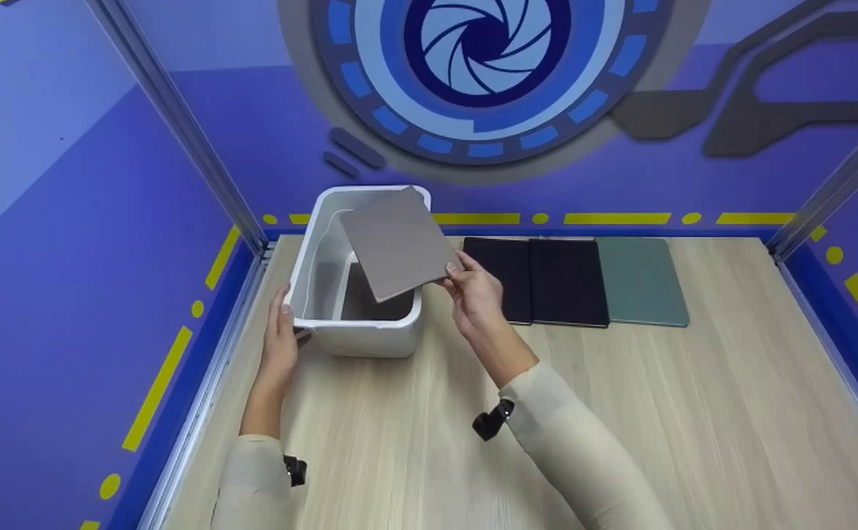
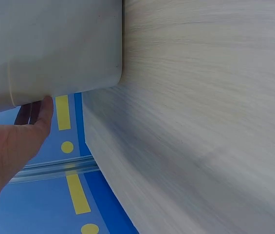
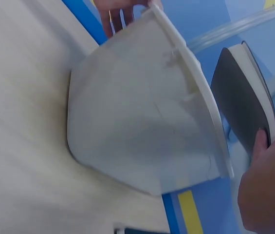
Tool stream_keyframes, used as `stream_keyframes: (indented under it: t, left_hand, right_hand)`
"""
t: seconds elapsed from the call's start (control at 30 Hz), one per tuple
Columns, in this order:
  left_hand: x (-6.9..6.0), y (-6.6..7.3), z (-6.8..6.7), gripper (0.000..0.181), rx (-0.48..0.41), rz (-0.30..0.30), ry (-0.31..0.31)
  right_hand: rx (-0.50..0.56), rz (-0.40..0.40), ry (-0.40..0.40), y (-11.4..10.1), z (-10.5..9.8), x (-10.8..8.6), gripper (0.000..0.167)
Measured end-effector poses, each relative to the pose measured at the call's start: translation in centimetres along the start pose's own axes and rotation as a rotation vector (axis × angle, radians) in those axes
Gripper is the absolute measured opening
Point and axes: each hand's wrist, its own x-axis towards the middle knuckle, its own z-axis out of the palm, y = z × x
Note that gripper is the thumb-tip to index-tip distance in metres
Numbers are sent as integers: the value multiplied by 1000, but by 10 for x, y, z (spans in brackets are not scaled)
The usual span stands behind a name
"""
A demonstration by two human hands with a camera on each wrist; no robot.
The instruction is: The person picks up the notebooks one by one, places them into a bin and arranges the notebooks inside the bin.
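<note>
Okay, so the right hand (image 1: 477, 296) pinches a flat taupe hardcover notebook (image 1: 398, 246) by one corner, tilted above the white rectangular plastic tub (image 1: 363, 341); the left hand (image 1: 279, 342) rests fairly straight-fingered against its near corner. I'd brace the tub and keep the notebook off its rim. No readable branding anywhere.

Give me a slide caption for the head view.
Right hand holds a taupe notebook over a white bin as the left hand touches its corner; three more notebooks lie on the table.
</note>
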Motion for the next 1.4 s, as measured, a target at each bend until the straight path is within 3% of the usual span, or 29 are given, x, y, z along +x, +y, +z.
stream_keyframes:
  t: [0.3, 0.97, 1.07, 1.23, 1.4]
  left_hand:
    - [-1, 2, 0, 57, -15, -51, -10]
    - [-1, 3, 1, 56, -23, -9, 18]
    - [-1, 2, 1, 57, -52, -11, 22]
    - [1, 2, 1, 57, -63, -14, 16]
    - [1, 1, 0, 57, -56, -23, 10]
  right_hand:
    - [23, 21, 79, 11, 28, -8, 42]
    - [46, 82, 100, 30, 51, -13, 42]
    - [25, 102, 62, 31, 52, -12, 45]
    - [-66, 158, -69, 28, 50, -11, 46]
    - [-122, 162, -143, 25, 47, -14, 40]
